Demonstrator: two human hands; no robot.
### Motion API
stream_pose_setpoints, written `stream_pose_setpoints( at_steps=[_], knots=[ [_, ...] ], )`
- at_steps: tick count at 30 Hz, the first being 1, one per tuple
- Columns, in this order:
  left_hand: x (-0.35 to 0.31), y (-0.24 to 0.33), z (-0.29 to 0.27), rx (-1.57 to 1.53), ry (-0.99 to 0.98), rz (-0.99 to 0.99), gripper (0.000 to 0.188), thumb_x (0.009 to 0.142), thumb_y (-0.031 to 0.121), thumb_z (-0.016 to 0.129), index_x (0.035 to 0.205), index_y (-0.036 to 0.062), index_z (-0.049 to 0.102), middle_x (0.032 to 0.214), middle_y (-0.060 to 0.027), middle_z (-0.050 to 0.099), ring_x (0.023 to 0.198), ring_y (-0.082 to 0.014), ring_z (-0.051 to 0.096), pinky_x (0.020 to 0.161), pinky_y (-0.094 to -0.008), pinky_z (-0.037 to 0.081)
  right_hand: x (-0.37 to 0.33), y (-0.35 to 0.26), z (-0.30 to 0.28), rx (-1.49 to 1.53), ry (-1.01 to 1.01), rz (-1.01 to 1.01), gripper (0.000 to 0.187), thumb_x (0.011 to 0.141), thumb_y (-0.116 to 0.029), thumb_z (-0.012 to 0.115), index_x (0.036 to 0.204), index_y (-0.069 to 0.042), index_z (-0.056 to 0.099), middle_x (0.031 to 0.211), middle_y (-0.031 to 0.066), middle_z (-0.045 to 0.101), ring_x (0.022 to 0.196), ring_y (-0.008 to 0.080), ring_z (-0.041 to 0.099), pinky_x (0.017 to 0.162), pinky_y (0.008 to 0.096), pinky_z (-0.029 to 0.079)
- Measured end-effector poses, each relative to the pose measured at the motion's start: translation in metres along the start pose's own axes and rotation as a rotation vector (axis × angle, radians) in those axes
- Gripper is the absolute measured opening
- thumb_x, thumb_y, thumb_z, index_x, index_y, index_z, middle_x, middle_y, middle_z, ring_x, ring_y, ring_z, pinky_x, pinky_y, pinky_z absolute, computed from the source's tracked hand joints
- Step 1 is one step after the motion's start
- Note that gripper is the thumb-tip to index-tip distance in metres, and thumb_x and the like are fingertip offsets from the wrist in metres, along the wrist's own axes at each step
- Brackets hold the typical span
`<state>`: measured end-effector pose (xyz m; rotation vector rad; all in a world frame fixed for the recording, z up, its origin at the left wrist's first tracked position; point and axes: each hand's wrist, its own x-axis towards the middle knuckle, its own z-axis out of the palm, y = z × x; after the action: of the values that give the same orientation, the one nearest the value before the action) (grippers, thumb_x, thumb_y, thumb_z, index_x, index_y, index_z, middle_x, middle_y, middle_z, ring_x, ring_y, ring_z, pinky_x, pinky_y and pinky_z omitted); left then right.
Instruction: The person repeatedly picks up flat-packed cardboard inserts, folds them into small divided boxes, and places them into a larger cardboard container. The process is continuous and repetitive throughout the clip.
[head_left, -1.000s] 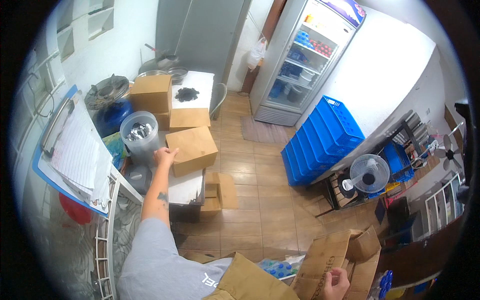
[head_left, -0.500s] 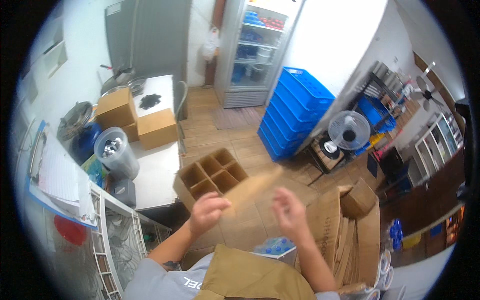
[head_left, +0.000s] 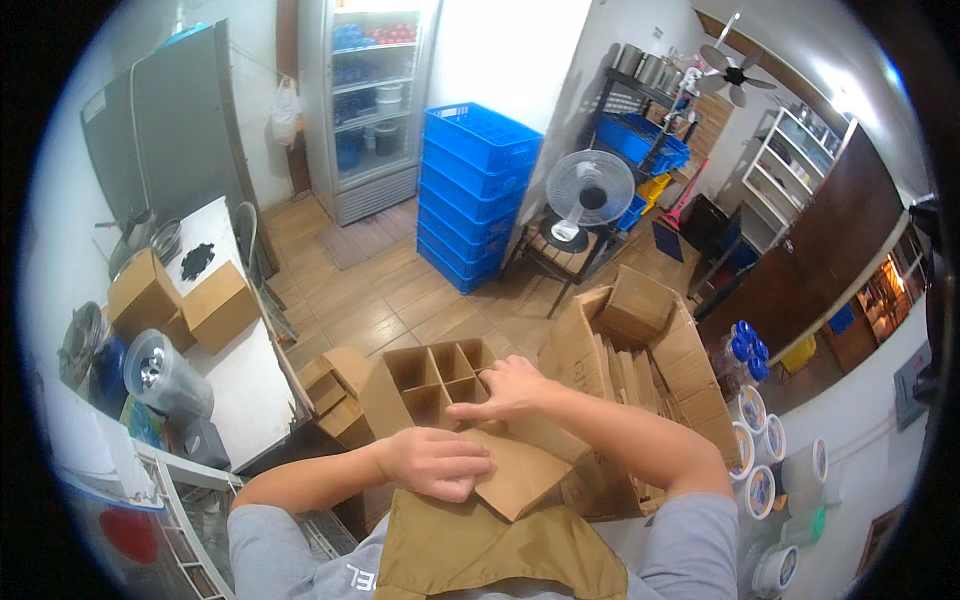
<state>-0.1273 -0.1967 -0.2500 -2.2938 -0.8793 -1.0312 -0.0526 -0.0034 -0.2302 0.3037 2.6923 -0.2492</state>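
In front of me stands an open cardboard box (head_left: pixel 378 400) with crossed cardboard dividers (head_left: pixel 432 376) that split it into several cells. My right hand (head_left: pixel 512 390) reaches across it, fingers bent over the right side and thumb stretched along the near edge; its fingertips are partly hidden. A flat brown cardboard sheet or flap (head_left: pixel 525 478) slopes from the box's near side toward my apron; I cannot tell whether it is attached. My left hand (head_left: pixel 437 464) has curled fingers resting on its left edge.
On the right, a large carton (head_left: pixel 575 365) holds flattened cardboard. Another cardboard box (head_left: pixel 335 395) sits by the white table (head_left: pixel 240 400), which bears small boxes and a clear bucket (head_left: pixel 175 385). Stacked blue crates (head_left: pixel 475 200) and a fan (head_left: pixel 590 190) on a stool stand farther off.
The cardboard sheet, raised in my left hand before, is now low by the box. My right hand has moved left onto the box from open air. The view has swung right.
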Motion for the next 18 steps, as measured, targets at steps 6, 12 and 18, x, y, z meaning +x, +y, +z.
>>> stream_pose_setpoints(
  at_steps=[6,12,18],
  knots=[
    [0.010,0.006,0.003,-0.008,-0.028,0.009,0.027,0.078,0.005,0.063,0.065,0.0119,0.040,0.105,-0.0083,0.069,0.091,-0.0218,0.069,0.073,-0.0284,0.059,-0.005,0.017,-0.007,0.539,0.024,-0.135,0.069,0.089,-0.056,0.056,0.121,0.005,0.058,0.110,0.0169,0.065,0.103,0.0271,0.061,0.091,0.0381,0.048],
    [0.016,0.010,-0.009,0.008,0.024,0.045,0.028,0.078,0.004,0.063,0.064,0.0118,0.041,0.105,-0.0107,0.069,0.090,-0.0231,0.069,0.071,-0.0284,0.059,-0.020,0.024,-0.008,0.048,0.507,-0.484,0.055,0.075,-0.004,0.068,0.126,-0.012,0.051,0.111,0.0115,0.060,0.097,0.0266,0.061,0.079,0.0368,0.052],
    [0.021,0.015,-0.014,-0.013,0.072,0.066,0.020,0.072,0.001,0.064,0.073,0.0091,0.046,0.101,-0.0085,0.065,0.082,-0.0213,0.066,0.065,-0.0264,0.057,-0.010,0.014,-0.014,-0.631,0.501,-0.655,0.074,0.082,-0.018,0.064,0.146,-0.037,0.033,0.135,0.0102,0.045,0.121,0.0268,0.047,0.100,0.0410,0.039]
  ],
)
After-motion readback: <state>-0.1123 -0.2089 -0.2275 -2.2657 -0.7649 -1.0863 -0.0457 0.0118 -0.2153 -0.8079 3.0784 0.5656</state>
